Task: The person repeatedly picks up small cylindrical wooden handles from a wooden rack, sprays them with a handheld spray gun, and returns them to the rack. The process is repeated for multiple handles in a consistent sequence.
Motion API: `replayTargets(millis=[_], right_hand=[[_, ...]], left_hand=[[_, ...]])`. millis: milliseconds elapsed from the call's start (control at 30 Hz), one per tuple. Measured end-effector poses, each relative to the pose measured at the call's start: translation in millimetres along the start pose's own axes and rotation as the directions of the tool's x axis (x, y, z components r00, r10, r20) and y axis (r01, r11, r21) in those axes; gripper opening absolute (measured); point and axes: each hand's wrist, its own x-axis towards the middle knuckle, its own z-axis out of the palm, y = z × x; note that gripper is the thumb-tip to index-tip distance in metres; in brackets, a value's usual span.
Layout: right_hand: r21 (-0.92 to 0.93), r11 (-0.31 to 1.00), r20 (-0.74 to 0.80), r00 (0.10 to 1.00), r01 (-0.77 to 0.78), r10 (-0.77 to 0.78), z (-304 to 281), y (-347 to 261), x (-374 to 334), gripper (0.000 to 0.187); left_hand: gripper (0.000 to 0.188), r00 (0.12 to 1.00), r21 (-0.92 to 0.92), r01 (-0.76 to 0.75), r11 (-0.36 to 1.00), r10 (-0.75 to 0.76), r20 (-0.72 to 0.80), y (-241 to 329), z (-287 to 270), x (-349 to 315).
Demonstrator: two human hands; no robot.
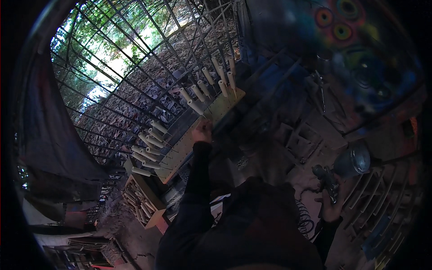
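My left hand [202,131] is closed at the long yellowish board [180,150], which has rows of small holes. Its fingers appear to pinch the thin stick under a tilted pale cylinder [195,107], though darkness blurs the contact. More pale cylinders on thin sticks stand along the board, one group [222,87] beyond my hand and another [153,139] nearer on the left. Low on the right, my right hand [332,208] is wrapped around a dark metal spray gun [327,180], held apart from the board.
Left of me, an open wooden box [155,211] holds several slender sticks. A coiled hose [305,220] hangs beside my right forearm. Near the spray gun is a grey metal bucket [353,161], with curved slats [378,193] below it. A barred grille [148,67] rises behind the board.
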Motion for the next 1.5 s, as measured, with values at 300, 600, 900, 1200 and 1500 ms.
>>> replayTargets(millis=[300, 600, 900, 1200, 1500], right_hand=[[0.021, 1.0, 0.014, 1.0, -0.01, 0.01, 7.5, -11.2, 2.3, 0.052], [0.038, 0.999, 0.068, 0.997, 0.03, -0.032, 4.9, -6.0, 3.9, 0.056], [-0.006, 0.999, 0.131, 0.991, 0.041, -0.04, 9.2, -9.9, 10.3, 0.056], [-0.049, 0.993, 0.247, 0.964, 0.11, -0.095, 19.5, -15.9, 18.1, 0.056], [0.004, 1.0, 0.277, 0.961, 0.028, -0.028, 21.1, -16.8, 15.4, 0.056]], left_hand=[[0.014, 0.993, 0.115, -0.117, 0.987, 0.119, -0.011, -5.4, 7.6, 1.0], [0.015, 0.992, 0.032, -0.112, 0.993, 0.114, -0.057, -15.6, 8.8, -3.0], [0.027, 0.851, 0.087, 0.294, 0.952, -0.219, -0.477, -10.5, -73.2, -34.1], [0.031, 0.861, 0.212, 0.298, 0.931, -0.166, -0.481, -31.3, -78.2, -21.2], [0.019, 0.861, 0.271, 0.332, 0.904, -0.173, -0.478, -33.6, -63.7, -15.3]])
